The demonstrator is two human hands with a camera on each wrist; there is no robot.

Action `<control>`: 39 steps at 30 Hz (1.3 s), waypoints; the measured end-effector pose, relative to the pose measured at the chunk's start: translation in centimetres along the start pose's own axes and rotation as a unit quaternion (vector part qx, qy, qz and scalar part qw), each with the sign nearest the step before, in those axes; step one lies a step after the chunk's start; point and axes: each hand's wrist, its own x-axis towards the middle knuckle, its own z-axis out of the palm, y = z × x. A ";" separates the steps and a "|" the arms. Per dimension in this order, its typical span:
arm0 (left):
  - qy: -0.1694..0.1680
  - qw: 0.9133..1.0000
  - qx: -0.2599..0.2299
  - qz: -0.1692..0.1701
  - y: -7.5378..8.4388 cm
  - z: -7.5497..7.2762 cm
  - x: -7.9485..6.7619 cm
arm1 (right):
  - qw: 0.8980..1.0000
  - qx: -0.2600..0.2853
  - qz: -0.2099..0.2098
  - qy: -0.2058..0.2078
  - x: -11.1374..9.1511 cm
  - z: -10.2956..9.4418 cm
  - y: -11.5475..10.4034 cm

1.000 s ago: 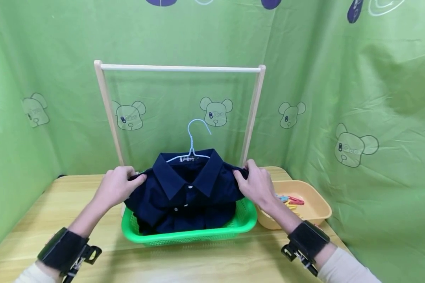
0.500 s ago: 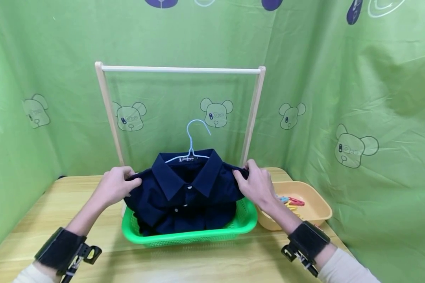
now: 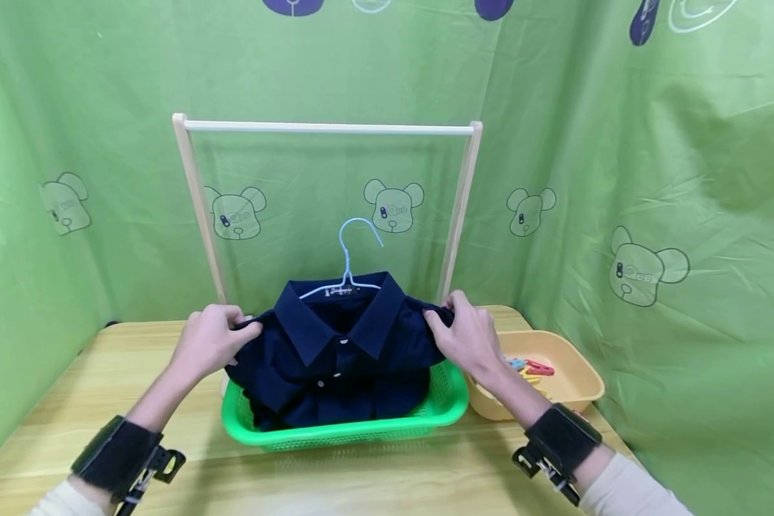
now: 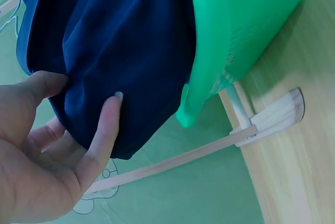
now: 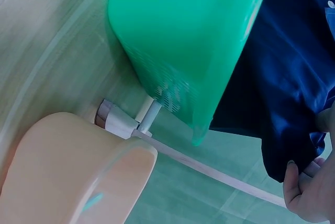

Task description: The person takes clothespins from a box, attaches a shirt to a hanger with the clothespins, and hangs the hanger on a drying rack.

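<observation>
Your left hand (image 3: pixel 208 342) and right hand (image 3: pixel 467 335) each pinched a shoulder of the shirt (image 3: pixel 361 365), its lower part in the basket (image 3: pixel 342 435). Hanger (image 3: pixel 347 262) stood in the collar (image 3: pixel 307 324), hook up. Likely trouble: had you loosened one pinch, the cloth could have sagged, tipping it.

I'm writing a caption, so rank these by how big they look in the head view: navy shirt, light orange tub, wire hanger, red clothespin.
1. Navy shirt
2. Light orange tub
3. Wire hanger, counting only what shows above the shirt
4. Red clothespin
</observation>
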 end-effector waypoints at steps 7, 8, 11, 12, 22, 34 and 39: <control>0.037 0.999 0.021 0.014 0.2 0.1 -0.2 | 1.000 0.005 0.001 -0.002 0.1 -0.2 0.1; 0.044 0.999 0.022 0.016 0.3 0.1 -0.2 | 1.000 0.006 0.002 -0.002 0.1 -0.2 0.1; 0.058 0.998 0.020 0.020 0.3 0.1 -0.2 | 1.000 0.010 0.003 -0.002 0.1 -0.2 0.1; 0.059 0.998 0.017 0.021 0.3 0.1 -0.3 | 1.000 0.010 0.003 -0.001 0.2 -0.2 0.1; 0.062 0.998 0.013 0.024 0.5 0.3 -0.4 | 1.000 0.013 -0.001 -0.001 0.1 -0.3 0.2; 0.077 0.996 0.041 0.033 0.7 0.5 -0.5 | 1.000 0.018 -0.007 -0.003 0.0 -0.4 -0.1; 0.080 0.995 0.045 0.042 0.7 0.5 -0.4 | 1.000 0.020 -0.008 0.000 0.0 -0.4 -0.1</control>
